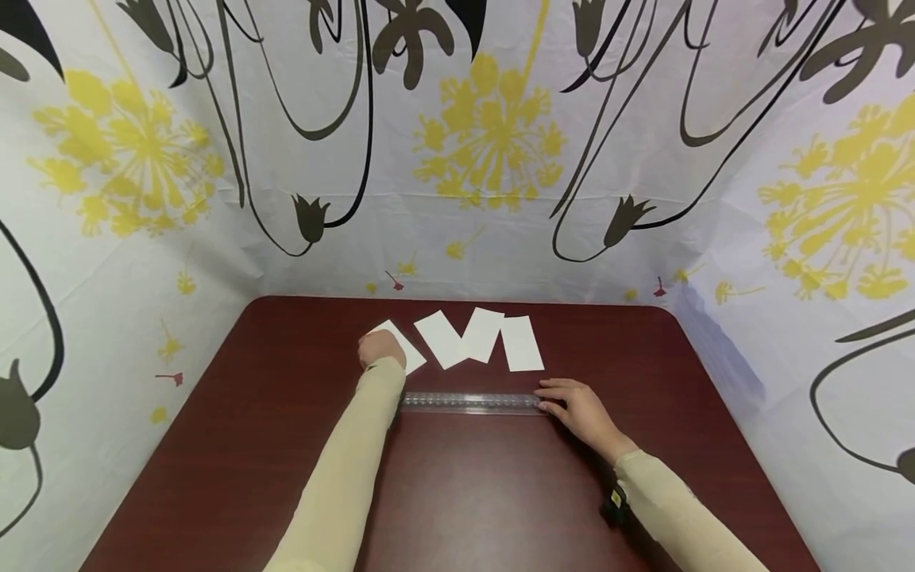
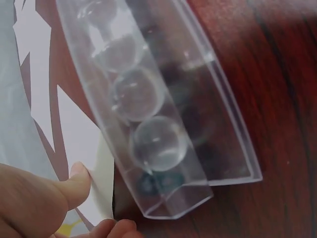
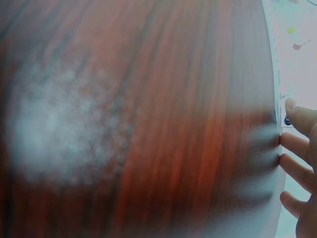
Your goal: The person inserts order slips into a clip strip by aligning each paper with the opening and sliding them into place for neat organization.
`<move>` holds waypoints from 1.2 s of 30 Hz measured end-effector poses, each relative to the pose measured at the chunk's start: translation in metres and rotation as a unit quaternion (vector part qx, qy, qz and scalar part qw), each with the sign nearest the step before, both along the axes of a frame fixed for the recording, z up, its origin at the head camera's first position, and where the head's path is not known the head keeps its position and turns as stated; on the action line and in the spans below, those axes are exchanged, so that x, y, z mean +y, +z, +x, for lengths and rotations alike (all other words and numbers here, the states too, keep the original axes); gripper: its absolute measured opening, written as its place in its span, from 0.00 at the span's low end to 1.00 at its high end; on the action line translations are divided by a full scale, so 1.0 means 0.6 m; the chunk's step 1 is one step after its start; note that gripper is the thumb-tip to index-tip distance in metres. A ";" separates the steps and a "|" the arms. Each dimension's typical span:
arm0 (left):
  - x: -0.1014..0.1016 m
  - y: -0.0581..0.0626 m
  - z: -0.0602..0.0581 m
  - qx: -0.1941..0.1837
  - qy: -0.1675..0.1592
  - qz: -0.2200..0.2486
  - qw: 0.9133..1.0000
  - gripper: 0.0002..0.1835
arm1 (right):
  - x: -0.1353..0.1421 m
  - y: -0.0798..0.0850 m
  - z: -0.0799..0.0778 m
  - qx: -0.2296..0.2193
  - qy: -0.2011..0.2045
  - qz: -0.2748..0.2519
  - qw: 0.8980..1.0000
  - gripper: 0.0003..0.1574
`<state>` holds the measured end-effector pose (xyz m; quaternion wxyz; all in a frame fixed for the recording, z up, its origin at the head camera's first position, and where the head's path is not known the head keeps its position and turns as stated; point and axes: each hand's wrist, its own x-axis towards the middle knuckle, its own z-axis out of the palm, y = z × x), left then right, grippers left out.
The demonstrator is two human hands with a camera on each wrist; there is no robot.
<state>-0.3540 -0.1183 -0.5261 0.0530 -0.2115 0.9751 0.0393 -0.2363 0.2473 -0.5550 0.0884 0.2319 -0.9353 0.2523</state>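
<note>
At the back of the table, my left hand (image 1: 381,348) grips the leftmost white card (image 1: 409,351). In the left wrist view the thumb (image 2: 77,186) lies on the face of this card (image 2: 81,134), with fingertips at its lower edge. A long clear plastic strip (image 1: 472,403) with a row of round bumps lies crosswise in front of the cards. At the strip's right end rests my right hand (image 1: 582,409), its fingers loosely extended and spread. The right wrist view shows those fingers (image 3: 297,171) at its right edge.
More white cards, the left one (image 1: 442,340), the middle one (image 1: 482,334) and the right one (image 1: 523,343), lie fanned along the back. The dark red table (image 1: 472,492) has rounded far corners, with patterned cloth (image 1: 486,254) hanging behind and beside it.
</note>
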 end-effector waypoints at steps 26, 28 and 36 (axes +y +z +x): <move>0.003 0.022 0.046 0.066 -0.043 0.009 0.997 0.14 | -0.002 -0.001 0.002 0.005 0.000 -0.002 1.000 0.18; 0.004 0.021 0.046 0.072 -0.045 0.015 0.996 0.14 | -0.002 -0.001 0.003 0.003 0.000 -0.001 1.000 0.18; 0.010 0.021 0.043 0.057 -0.021 0.000 0.998 0.16 | -0.002 0.001 0.005 -0.003 -0.003 0.002 1.000 0.19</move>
